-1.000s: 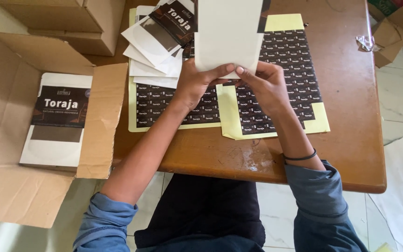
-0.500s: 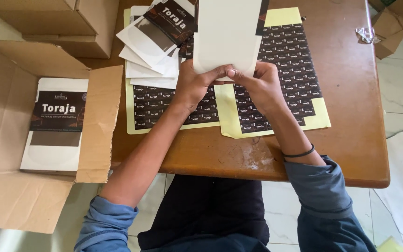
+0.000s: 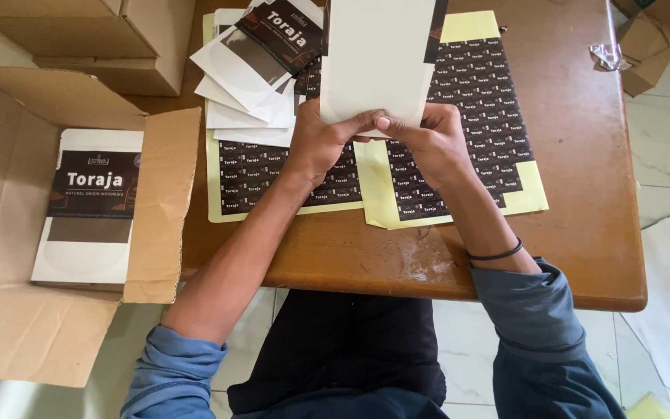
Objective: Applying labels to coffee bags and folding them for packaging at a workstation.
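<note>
Sticker sheets [image 3: 459, 140] on table [image 3: 583, 194], pouch stack [image 3: 250, 70] behind-left, open box [image 3: 17, 194] left of table.

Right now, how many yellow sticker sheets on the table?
2: one sheet under the left hand, one sheet under the right hand. More may hide beneath the pouches.

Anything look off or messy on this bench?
Minor things only. The table's near edge has a scuffed, whitish worn patch. The stack of pouches is fanned out crooked rather than squared. A crumpled bit of clear wrap lies near the far right corner. Nothing spilled.
</note>
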